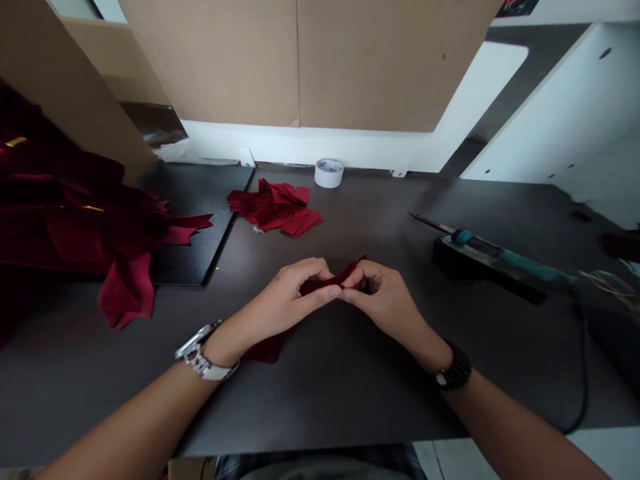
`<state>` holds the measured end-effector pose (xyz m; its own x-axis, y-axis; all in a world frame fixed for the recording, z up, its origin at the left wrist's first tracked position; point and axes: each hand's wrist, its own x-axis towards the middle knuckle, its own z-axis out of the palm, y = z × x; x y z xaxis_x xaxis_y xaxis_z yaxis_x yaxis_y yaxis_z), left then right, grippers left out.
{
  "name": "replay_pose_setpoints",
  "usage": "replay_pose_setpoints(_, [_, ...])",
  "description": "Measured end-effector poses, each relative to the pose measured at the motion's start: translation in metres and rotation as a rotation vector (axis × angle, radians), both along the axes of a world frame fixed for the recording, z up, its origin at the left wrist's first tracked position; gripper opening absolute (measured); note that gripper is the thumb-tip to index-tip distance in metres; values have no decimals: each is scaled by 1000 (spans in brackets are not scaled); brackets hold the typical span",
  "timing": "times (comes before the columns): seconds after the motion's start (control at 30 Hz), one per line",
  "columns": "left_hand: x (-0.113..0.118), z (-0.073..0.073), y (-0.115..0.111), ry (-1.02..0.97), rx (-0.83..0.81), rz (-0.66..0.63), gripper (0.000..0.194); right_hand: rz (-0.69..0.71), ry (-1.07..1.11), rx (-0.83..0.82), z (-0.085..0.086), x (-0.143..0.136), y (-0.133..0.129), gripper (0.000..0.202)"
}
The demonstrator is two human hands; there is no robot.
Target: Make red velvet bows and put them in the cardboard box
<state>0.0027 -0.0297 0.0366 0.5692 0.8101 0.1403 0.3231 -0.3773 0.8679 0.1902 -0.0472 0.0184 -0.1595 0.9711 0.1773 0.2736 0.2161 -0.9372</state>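
At the near side of the dark worktop (pixel 325 407), two bare forearms come in from left and right. The left wrist wears a silver watch (pixel 197 343), the right wrist a black watch (pixel 456 367). Beneath the left wrist, a red flap of fabric (pixel 267 350) shows; I cannot tell if it belongs to the held piece.

A little farther, in the middle, the left hand (pixel 304 288) and the right hand (pixel 383 293) meet. Both are pinching one dark red cloth piece (pixel 313 286) between thumb and fingers, and its pointed end sticks up beside the right fingers.

To the left, a large heap of red cloth (pixel 100 227) lies partly over a black board (pixel 175 272). To the right, a soldering iron (pixel 520 259) rests on a black box (pixel 450 260), its tip directed to the far left.

Farther, beyond the hands, there is a small pile of red pieces (pixel 275 207), and just beside it, to the right, a white tape roll (pixel 329 176). At the far edge stands a white panel (pixel 295 143) with brown cardboard (pixel 350 67) above.
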Motion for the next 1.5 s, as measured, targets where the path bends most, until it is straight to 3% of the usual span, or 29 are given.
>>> replay_pose_setpoints(0.17, [-2,-1,1,28,40,-25,13,-7,97,-123,-5,0,3,30])
replay_pose_setpoints(0.3, [-1,-4,2,-10,-55,-6,13,52,142,-122,-5,4,8,39])
replay_pose_setpoints(0.47, [3,-9,1,-125,-247,59,10,164,-22,-149,-2,9,11,18])
replay_pose_setpoints(0.63, [8,-13,0,-214,-332,110,14,215,12,-166,-4,8,12,17])
replay_pose_setpoints(0.77, [9,-18,4,-278,-370,185,14,195,-79,-92,10,16,9,22])
replay_pose_setpoints(0.9, [6,-22,7,-358,-416,247,15,118,-260,-135,29,47,-17,25])
replay_pose_setpoints(1.0, [4,-22,9,-410,-444,258,16,-21,-430,-232,19,83,-44,36])
replay_pose_setpoints(1.13, [5,-21,8,-449,-475,272,17,-648,-520,-148,-23,134,-61,50])
replay_pose_setpoints(1.2, [6,-20,7,-460,-484,272,17,-823,-492,-90,-38,153,-57,60])
replay_pose_setpoints(1.37, [6,-19,6,-492,-497,269,19,-815,-298,-77,-38,160,-25,66])
replay_pose_setpoints(1.5, [6,-19,6,-495,-503,266,18,-963,9,-74,-33,148,-6,61])
